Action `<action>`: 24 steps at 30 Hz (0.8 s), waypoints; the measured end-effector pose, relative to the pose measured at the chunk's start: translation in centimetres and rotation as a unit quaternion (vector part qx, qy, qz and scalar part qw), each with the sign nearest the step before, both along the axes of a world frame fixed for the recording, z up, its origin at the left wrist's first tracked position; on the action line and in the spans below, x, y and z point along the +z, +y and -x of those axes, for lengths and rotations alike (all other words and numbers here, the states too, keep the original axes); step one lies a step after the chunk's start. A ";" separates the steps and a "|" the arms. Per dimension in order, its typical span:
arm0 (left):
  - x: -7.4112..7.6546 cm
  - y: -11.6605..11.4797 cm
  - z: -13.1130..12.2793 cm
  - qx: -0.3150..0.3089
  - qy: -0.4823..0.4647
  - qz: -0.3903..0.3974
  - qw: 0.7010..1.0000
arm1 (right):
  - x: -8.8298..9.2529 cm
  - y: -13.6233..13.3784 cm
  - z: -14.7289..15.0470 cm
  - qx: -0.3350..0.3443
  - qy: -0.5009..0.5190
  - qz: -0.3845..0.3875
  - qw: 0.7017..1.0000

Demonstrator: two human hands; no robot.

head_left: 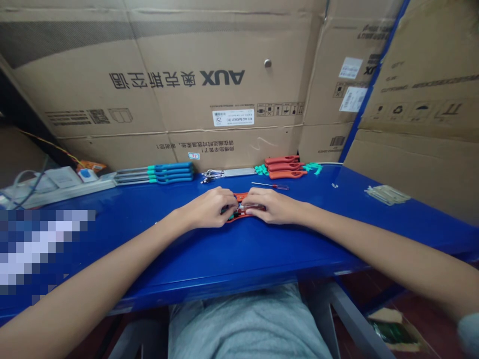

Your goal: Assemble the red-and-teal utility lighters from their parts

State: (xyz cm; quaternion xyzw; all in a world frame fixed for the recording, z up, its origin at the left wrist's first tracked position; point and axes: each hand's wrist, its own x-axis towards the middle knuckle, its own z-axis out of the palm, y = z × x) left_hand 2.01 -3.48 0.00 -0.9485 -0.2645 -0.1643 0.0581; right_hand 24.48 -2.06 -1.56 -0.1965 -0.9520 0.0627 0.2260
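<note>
An orange handle shell (241,195) lies opened on the blue table, with small dark, red and teal parts showing inside it. My left hand (211,207) is at its left end, fingers bent and closed on it. From the other side my right hand (277,207) grips it, thumb and fingers pinched near the inner parts. The fingers cover most of the shell, so the small parts between them cannot be made out. Just behind my right hand, a screwdriver (275,186) with a clear reddish handle lies on the table.
Along the back lie blue-handled tools (172,172), metal rods (237,172), orange handles (286,167) and teal pieces (313,167). A power strip (71,188) stands at left; pale strips (387,194) lie at right. Cardboard (179,99) walls the back of the table (239,249).
</note>
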 end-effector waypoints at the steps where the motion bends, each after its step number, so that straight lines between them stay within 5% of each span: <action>1: 0.0 0.0 0.0 0.000 0.001 0.000 1.000 | 0.0 0.0 0.0 -0.001 0.000 0.000 1.000; 24: 0.0 -0.1 -0.1 -0.006 -0.001 0.000 1.000 | -0.3 0.1 -0.1 0.013 0.006 -0.027 1.000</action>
